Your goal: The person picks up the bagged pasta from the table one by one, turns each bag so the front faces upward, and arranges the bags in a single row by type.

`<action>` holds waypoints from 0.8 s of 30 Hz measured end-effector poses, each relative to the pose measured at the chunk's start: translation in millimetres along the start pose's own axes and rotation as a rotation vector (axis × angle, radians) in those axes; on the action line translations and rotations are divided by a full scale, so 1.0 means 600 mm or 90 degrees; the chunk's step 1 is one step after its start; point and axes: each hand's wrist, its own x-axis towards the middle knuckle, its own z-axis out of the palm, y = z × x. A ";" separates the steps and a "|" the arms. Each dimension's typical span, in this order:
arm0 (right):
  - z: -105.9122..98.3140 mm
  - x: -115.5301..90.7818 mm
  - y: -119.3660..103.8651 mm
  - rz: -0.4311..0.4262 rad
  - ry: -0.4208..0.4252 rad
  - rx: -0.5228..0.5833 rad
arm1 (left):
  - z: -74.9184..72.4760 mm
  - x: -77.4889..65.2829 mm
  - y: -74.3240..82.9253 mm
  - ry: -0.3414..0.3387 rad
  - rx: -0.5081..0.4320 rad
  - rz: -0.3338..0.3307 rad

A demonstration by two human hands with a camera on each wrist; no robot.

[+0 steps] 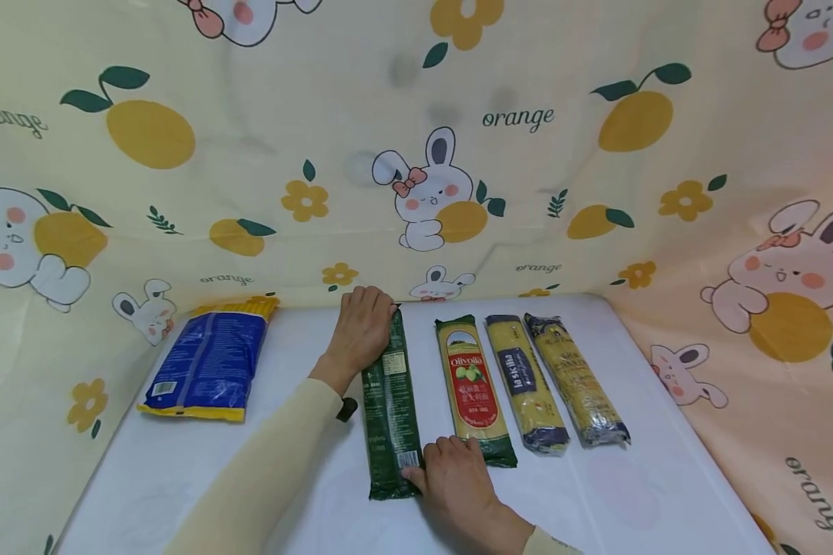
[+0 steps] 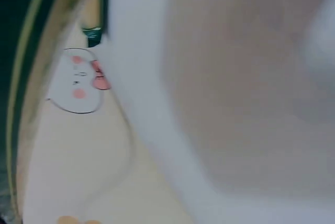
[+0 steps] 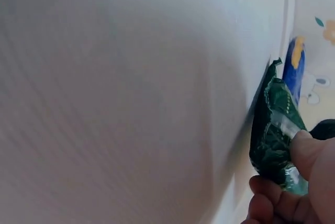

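A long green pasta packet (image 1: 392, 408) lies back side up on the white table, its barcode near the front end. My left hand (image 1: 362, 330) grips its far end, fingers over the top. At the near end, my right hand (image 1: 454, 482) pinches the right corner. The right wrist view shows the thumb (image 3: 309, 153) on top of the green wrapper (image 3: 275, 130) and the fingers curled at its underside. Dark green wrapper (image 2: 23, 41) fills the left edge of the left wrist view; the left hand's fingers are hidden there.
Right of the green packet lie a red-labelled Olivoilà pasta packet (image 1: 468, 378), a la sicilia pasta packet (image 1: 527, 385) and another yellow pasta packet (image 1: 576, 381). A blue and yellow bag (image 1: 208, 358) lies at the left. A patterned cloth (image 1: 305, 139) hangs behind the table.
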 end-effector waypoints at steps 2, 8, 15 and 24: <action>-0.001 0.004 0.002 0.019 -0.031 0.035 | -0.010 0.006 0.005 0.016 -0.012 0.011; -0.008 0.020 0.008 0.060 -0.115 0.146 | -0.038 0.023 0.025 0.068 -0.030 0.049; -0.012 0.025 0.017 0.023 -0.016 0.099 | -0.081 0.050 0.052 0.147 -0.040 0.078; -0.008 0.024 0.028 0.018 0.157 -0.063 | -0.127 0.063 0.087 0.136 -0.023 0.024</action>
